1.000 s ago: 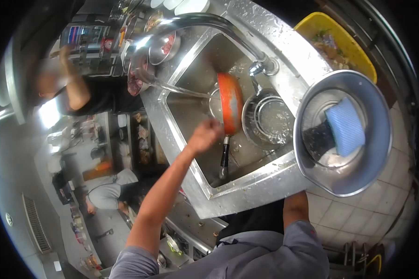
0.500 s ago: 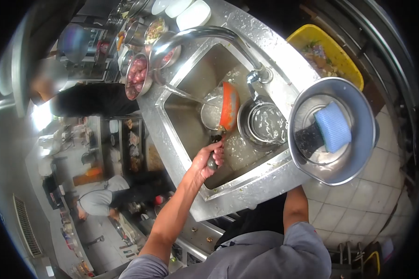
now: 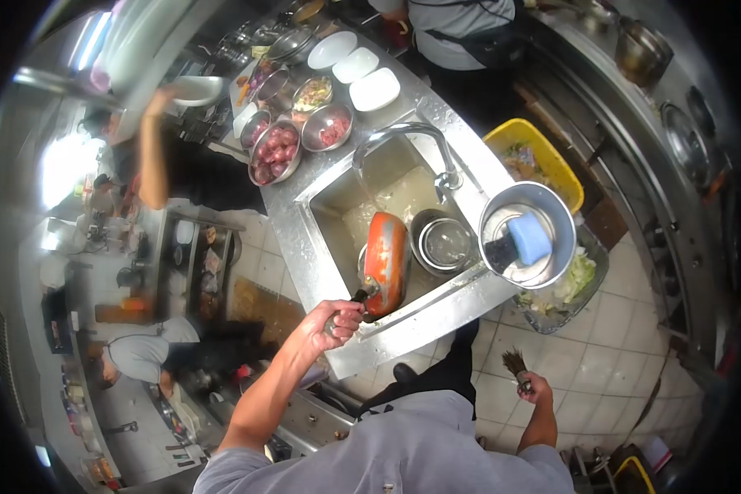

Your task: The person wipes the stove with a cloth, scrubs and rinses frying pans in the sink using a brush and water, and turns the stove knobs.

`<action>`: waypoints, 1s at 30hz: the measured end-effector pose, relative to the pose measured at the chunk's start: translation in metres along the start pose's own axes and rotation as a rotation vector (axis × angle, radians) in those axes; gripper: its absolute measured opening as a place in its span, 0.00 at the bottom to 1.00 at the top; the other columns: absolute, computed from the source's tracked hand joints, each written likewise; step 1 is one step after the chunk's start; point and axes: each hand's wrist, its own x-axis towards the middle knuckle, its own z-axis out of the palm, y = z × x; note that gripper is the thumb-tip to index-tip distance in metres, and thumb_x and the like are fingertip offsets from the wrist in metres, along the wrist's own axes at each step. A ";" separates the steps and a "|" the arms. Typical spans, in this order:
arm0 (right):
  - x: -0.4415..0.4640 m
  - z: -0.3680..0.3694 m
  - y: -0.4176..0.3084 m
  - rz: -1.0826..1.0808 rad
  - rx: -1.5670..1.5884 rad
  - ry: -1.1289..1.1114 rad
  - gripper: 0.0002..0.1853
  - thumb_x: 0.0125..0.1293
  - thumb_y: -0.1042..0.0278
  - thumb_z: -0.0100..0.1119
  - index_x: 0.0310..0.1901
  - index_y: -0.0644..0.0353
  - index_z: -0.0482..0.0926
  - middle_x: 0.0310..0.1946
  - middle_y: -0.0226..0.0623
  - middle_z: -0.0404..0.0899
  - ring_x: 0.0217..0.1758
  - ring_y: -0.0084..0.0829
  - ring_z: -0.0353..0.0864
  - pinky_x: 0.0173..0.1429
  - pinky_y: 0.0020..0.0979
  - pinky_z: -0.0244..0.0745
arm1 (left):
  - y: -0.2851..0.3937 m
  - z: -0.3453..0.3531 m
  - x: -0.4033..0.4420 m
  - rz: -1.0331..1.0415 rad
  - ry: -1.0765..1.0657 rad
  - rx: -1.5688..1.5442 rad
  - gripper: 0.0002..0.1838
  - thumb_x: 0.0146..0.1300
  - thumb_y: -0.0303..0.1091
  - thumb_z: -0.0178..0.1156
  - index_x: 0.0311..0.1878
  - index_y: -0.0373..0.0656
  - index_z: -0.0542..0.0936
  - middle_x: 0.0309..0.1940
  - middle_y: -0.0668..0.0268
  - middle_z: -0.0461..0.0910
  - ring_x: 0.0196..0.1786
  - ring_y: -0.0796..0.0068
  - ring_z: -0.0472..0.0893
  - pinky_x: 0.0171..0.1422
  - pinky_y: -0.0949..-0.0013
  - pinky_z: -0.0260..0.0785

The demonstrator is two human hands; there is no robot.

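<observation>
The left grip (image 3: 332, 325) is clamped on the handle (image 3: 360, 295) of the orange pan (image 3: 384, 253), tilted at the sink's (image 3: 329, 218) near edge; the right grip (image 3: 538, 388) clasps a brush (image 3: 514, 363) off the counter's (image 3: 436, 323) near edge.

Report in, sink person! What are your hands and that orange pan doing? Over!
Left hand grips orange pan by handle. Right hand holds bristly brush, away from sink. Pan tilted on edge. Metal pot close by, maybe in the way.

A wide head view looks forward and down from above the left hand (image 3: 335, 323), past its grip to the sink (image 3: 331, 221).
</observation>
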 end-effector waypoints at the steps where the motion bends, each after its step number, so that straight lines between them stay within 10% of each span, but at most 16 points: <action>1: -0.010 -0.003 0.007 -0.020 0.001 0.009 0.14 0.67 0.63 0.60 0.46 0.66 0.74 0.28 0.47 0.77 0.24 0.42 0.78 0.24 0.36 0.74 | -0.001 -0.010 -0.008 -0.062 -0.092 -0.046 0.05 0.75 0.26 0.48 0.43 0.35 0.71 0.22 0.73 0.68 0.16 0.87 0.65 0.15 0.79 0.53; 18: -0.157 0.071 0.121 -0.367 -0.147 -0.158 0.17 0.65 0.58 0.66 0.51 0.55 0.78 0.35 0.40 0.82 0.35 0.37 0.83 0.37 0.38 0.79 | -0.011 -0.097 -0.020 -0.259 -0.894 -0.263 0.15 0.78 0.32 0.42 0.61 0.37 0.71 0.24 0.74 0.68 0.18 0.80 0.68 0.19 0.72 0.61; 22: -0.166 0.059 0.137 -0.400 -0.145 -0.043 0.15 0.65 0.61 0.65 0.50 0.55 0.78 0.34 0.40 0.81 0.35 0.39 0.83 0.35 0.38 0.79 | -0.001 -0.095 -0.022 -0.214 -0.853 -0.162 0.19 0.80 0.33 0.39 0.67 0.36 0.69 0.27 0.72 0.67 0.19 0.81 0.67 0.16 0.70 0.58; 30: -0.272 0.089 0.138 -0.683 -0.159 0.013 0.26 0.64 0.72 0.62 0.64 0.59 0.69 0.40 0.43 0.79 0.35 0.41 0.84 0.37 0.40 0.84 | 0.012 -0.065 -0.032 -0.034 -0.292 0.487 0.06 0.71 0.27 0.55 0.48 0.38 0.73 0.23 0.76 0.67 0.20 0.84 0.67 0.17 0.78 0.57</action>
